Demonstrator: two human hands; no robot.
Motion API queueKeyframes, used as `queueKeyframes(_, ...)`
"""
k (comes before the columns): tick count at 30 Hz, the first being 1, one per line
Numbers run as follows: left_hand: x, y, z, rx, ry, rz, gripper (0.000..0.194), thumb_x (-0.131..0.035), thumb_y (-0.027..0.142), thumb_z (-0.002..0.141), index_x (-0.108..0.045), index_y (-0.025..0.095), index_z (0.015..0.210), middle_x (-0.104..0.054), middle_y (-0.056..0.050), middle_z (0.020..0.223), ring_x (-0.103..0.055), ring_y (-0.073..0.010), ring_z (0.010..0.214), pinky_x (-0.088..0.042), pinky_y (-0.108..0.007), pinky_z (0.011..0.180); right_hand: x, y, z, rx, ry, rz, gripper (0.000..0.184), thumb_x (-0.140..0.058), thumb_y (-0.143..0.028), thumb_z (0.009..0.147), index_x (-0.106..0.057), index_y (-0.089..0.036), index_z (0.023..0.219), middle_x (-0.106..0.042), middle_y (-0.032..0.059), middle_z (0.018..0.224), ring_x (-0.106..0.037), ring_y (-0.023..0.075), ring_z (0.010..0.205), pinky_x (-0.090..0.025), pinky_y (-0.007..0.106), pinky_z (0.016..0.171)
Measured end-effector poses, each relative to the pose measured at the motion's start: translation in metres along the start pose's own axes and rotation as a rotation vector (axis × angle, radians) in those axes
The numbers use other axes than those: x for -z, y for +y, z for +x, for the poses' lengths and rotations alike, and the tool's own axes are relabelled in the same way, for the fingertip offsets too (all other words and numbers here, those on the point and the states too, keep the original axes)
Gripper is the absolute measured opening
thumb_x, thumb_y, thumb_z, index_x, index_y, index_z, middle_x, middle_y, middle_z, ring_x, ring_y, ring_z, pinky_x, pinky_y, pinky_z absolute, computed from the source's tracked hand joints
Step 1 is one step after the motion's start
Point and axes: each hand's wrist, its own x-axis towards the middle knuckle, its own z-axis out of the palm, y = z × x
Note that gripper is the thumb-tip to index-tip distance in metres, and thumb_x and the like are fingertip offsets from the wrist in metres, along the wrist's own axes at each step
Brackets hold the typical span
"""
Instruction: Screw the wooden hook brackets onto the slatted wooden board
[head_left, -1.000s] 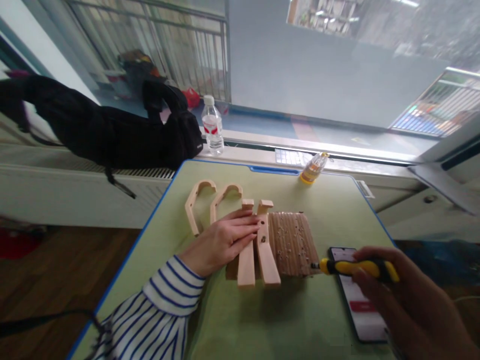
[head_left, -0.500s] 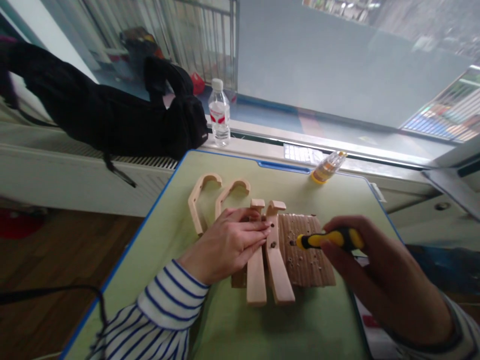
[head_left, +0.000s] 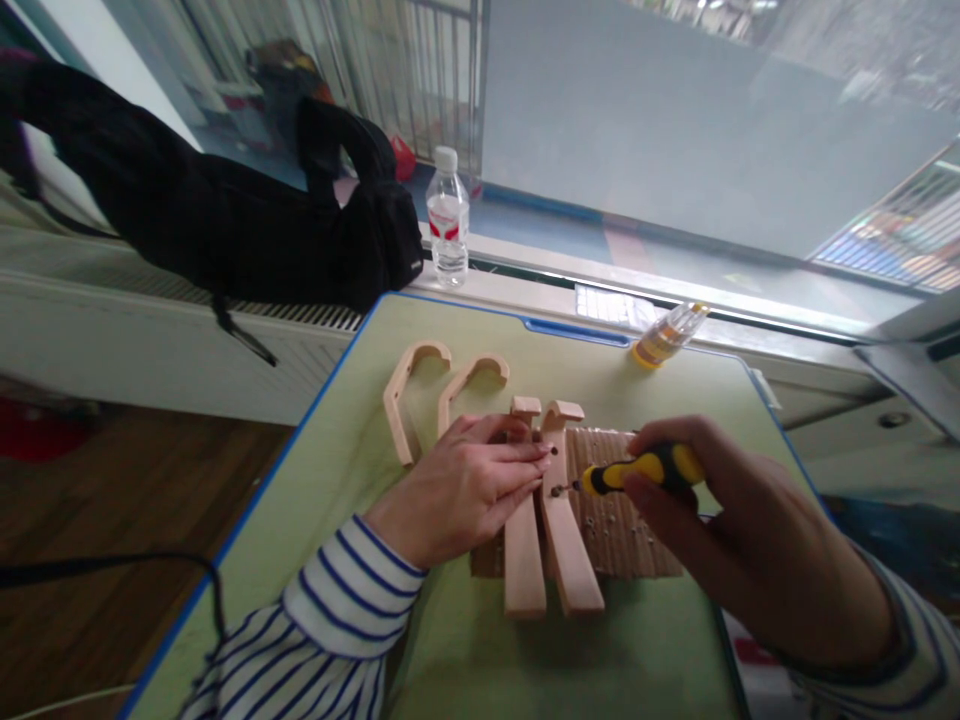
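Note:
My right hand (head_left: 735, 540) is closed around a yellow and black screwdriver (head_left: 645, 470), its thumb and fingers along the handle. The screwdriver's tip meets a small screw (head_left: 556, 491) in a pale wooden hook (head_left: 571, 560). Another wooden hook (head_left: 525, 565) lies just left of it, partly under my left hand (head_left: 465, 490). That hand presses down across the hooks, fingers together and fingertips on the right-hand hook's edge; its thumb is hard to see. Beneath both hooks is a brown corrugated board (head_left: 622, 535) dotted with small holes and screws.
Two more curved wooden hooks (head_left: 397, 400) lie at the table's (head_left: 465, 650) left. A bottle with yellow liquid (head_left: 667, 335) lies tilted at the back edge. A water bottle (head_left: 448, 225) and a black bag (head_left: 247, 235) are on the sill behind.
My right hand has moved the screwdriver left, bringing its tip to the screw in the right-hand hook. My left hand keeps its place on the hooks. The view has shifted slightly.

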Motion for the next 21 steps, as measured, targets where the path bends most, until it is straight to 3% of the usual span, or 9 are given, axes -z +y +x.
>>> queueKeyframes(16, -0.0018, -0.0014, 0.0, -0.029, 0.041, -0.012, 0.031, -0.045, 0.027, 0.093, -0.057, 0.024, 0.121, -0.061, 0.001, 0.123, -0.044, -0.0211, 0.118, -0.036, -0.044, 0.1, -0.0024, 0.0016, 0.0046, 0.037, -0.021, -0.044, 0.011, -0.05, -0.025, 0.086, -0.044, -0.02, 0.094, -0.048, -0.0075, 0.058, -0.04, 0.006, 0.042, -0.034, 0.019, 0.045)
queueKeyframes(21, -0.001, -0.0012, -0.0001, -0.033, 0.043, -0.016, 0.031, -0.045, 0.026, 0.092, -0.059, 0.024, 0.12, -0.062, 0.0, 0.122, -0.044, -0.0215, 0.118, -0.037, -0.045, 0.1, -0.0008, -0.0013, 0.0075, 0.062, -0.027, -0.04, 0.011, -0.051, -0.023, 0.084, -0.045, -0.02, 0.092, -0.053, -0.0066, 0.06, -0.043, 0.0056, 0.041, -0.035, 0.019, 0.046)
